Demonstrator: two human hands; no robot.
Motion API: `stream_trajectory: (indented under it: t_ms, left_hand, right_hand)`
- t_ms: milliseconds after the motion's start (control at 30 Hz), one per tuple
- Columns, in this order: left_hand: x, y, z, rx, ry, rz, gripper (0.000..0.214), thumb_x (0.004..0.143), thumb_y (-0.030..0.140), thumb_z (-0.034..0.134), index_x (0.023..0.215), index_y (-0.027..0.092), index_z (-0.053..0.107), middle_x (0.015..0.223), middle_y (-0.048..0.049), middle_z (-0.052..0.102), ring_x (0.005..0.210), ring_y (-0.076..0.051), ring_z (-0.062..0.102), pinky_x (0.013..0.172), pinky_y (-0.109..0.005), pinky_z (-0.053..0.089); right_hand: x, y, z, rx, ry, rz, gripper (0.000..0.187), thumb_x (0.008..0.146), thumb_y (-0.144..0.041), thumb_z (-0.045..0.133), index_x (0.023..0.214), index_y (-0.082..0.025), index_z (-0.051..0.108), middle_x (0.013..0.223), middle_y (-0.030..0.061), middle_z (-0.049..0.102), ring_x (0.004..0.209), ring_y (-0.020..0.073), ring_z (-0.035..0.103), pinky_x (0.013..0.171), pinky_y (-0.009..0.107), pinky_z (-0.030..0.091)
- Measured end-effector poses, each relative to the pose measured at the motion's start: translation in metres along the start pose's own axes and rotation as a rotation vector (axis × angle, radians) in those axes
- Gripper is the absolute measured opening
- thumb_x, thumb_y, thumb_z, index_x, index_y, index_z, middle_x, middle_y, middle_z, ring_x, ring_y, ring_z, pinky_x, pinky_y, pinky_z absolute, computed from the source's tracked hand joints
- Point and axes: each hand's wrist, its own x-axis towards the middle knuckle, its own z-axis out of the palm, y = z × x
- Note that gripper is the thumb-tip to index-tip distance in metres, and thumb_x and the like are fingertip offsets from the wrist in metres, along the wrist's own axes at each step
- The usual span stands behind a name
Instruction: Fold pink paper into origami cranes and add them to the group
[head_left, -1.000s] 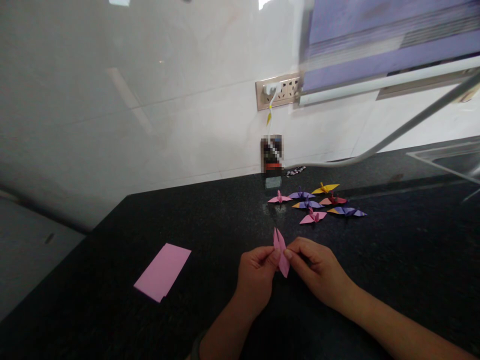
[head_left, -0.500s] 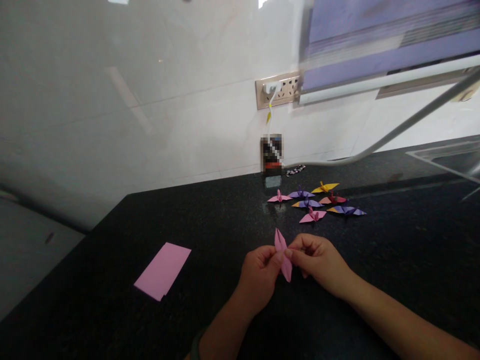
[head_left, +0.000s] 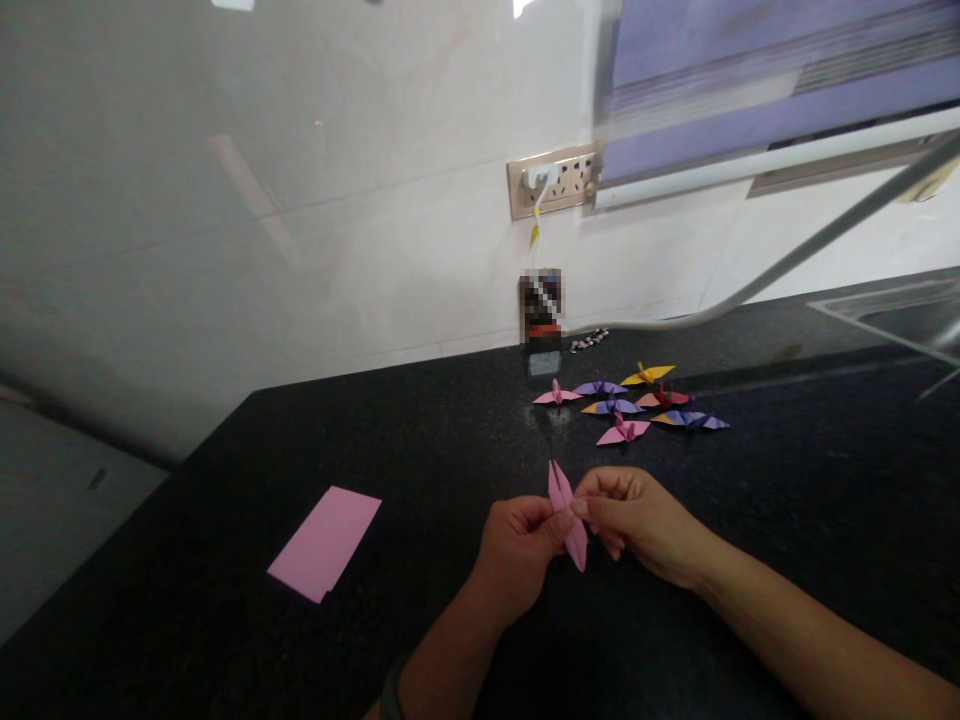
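A narrow pink origami piece (head_left: 577,545), folded to a long diamond with a split upper tip, is held up between both hands. My left hand (head_left: 521,545) pinches its middle from the left, thumb on the face turned to me. On the other side my right hand (head_left: 637,515) grips the right edge between thumb and index finger, the other fingers curled. Beyond the hands, several finished paper cranes stand in a group, among them a pink crane (head_left: 624,431), a yellow crane (head_left: 647,375) and a purple crane (head_left: 690,420).
Pink paper sheets (head_left: 326,545) lie on the black countertop (head_left: 420,450) at left. Against the wall stands a pixelated dark object (head_left: 541,310) with a beaded strand (head_left: 589,341) beside it. A grey hose (head_left: 750,290) runs right; a socket panel (head_left: 555,182) holds a plug.
The pink piece has tilted slightly, its lower tip shifting down and to the right. Both hands keep their pinch on it. The view has shifted a little.
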Motion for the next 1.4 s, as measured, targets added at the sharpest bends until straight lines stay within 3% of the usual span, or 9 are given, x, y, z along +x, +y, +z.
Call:
stream_trajectory:
  t_ms: [167,367,600,967,1133,1267,1400]
  left_hand:
    - [-0.0015,0.0034,0.0007,-0.004,-0.024,0.037,0.027,0.071,0.034,0.054,0.062,0.010,0.063,0.055,-0.0019,0.056,0.052,-0.011,0.047,0.051,-0.022,0.036]
    - [-0.0033,0.0076,0.0011,-0.017,-0.119,0.041,0.029,0.072,0.036,0.052,0.066,0.011,0.066,0.058,-0.0028,0.059,0.058,-0.013,0.051,0.058,-0.024,0.041]
    - [-0.0036,0.0052,-0.0016,-0.062,-0.146,0.000,0.021,0.071,0.028,0.055,0.072,0.012,0.068,0.062,-0.0039,0.061,0.061,-0.015,0.054,0.063,-0.026,0.041]
    - [-0.0033,0.0043,0.0059,-0.206,-0.085,0.003,0.018,0.065,0.028,0.062,0.072,0.012,0.066,0.065,-0.0042,0.063,0.064,-0.015,0.056,0.062,-0.026,0.043]
    - [-0.0021,0.0035,0.0049,-0.233,-0.058,-0.009,0.018,0.063,0.029,0.064,0.065,0.011,0.065,0.058,-0.0025,0.061,0.057,-0.012,0.053,0.057,-0.024,0.041]
    - [-0.0033,0.0024,0.0040,-0.174,-0.046,-0.011,0.016,0.062,0.028,0.065,0.062,0.011,0.064,0.058,-0.0022,0.060,0.054,-0.011,0.052,0.053,-0.022,0.039]
    - [-0.0056,0.0033,0.0049,-0.130,-0.052,0.019,0.017,0.062,0.028,0.064,0.063,0.011,0.064,0.060,-0.0038,0.061,0.057,-0.013,0.054,0.054,-0.023,0.040]
  right_hand:
    - [-0.0012,-0.0018,0.0027,-0.003,-0.022,-0.024,0.017,0.068,-0.028,0.061,0.073,-0.013,0.055,0.051,-0.0052,0.050,0.036,0.0025,0.037,0.034,0.015,0.032]
    - [-0.0003,0.0013,0.0013,-0.033,-0.022,-0.025,0.021,0.067,-0.032,0.062,0.068,-0.012,0.056,0.051,-0.0038,0.051,0.035,0.0022,0.038,0.033,0.014,0.030]
    - [-0.0003,0.0024,0.0025,0.048,0.005,0.009,0.019,0.064,-0.029,0.064,0.063,-0.013,0.054,0.047,-0.0056,0.049,0.033,0.0017,0.036,0.032,0.014,0.029]
    - [-0.0029,-0.0002,0.0039,-0.023,0.084,-0.014,0.025,0.061,-0.029,0.066,0.053,-0.014,0.048,0.040,-0.0073,0.044,0.030,0.0015,0.034,0.029,0.014,0.025]
    - [-0.0040,-0.0007,0.0056,-0.037,0.048,-0.044,0.019,0.064,-0.028,0.065,0.061,-0.013,0.053,0.048,-0.0052,0.050,0.034,0.0021,0.038,0.031,0.014,0.029]
    - [-0.0045,0.0002,0.0057,0.012,0.024,-0.043,0.019,0.063,-0.029,0.065,0.064,-0.014,0.053,0.051,-0.0041,0.054,0.034,0.0025,0.039,0.031,0.014,0.029]
    - [-0.0054,0.0004,0.0064,0.154,0.011,-0.002,0.024,0.062,-0.028,0.065,0.055,-0.015,0.047,0.040,-0.0075,0.046,0.030,0.0017,0.033,0.030,0.014,0.027]
